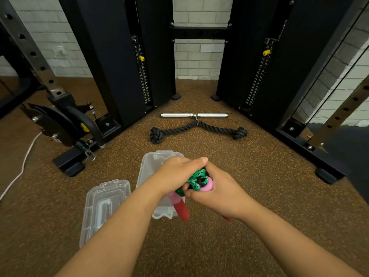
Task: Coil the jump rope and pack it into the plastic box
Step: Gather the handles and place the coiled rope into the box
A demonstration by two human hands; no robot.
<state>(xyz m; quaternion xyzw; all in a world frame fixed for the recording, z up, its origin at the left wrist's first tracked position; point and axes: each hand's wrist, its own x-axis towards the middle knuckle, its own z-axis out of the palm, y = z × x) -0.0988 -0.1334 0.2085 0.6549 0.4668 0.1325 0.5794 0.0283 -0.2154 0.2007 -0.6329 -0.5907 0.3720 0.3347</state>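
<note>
Two hands meet over the open plastic box (148, 164) in the head view, and we hold the jump rope (196, 179) bunched between them. Our left hand (175, 175) curls its fingers around the green cord and one pink-and-red handle (180, 206), which hangs down past the box's near rim. Our right hand (217, 191) closes on the other handle (206, 185), thumb pressing the coils. The bundle sits just above the box's right side, not yet inside. The clear lid (103, 206) lies on the floor just left of the box. We judge the coiling nearly done and the packing about to start. Next we would need to keep the coils pinched, turn both handles to lie flat, and lower everything into the box.
</note>
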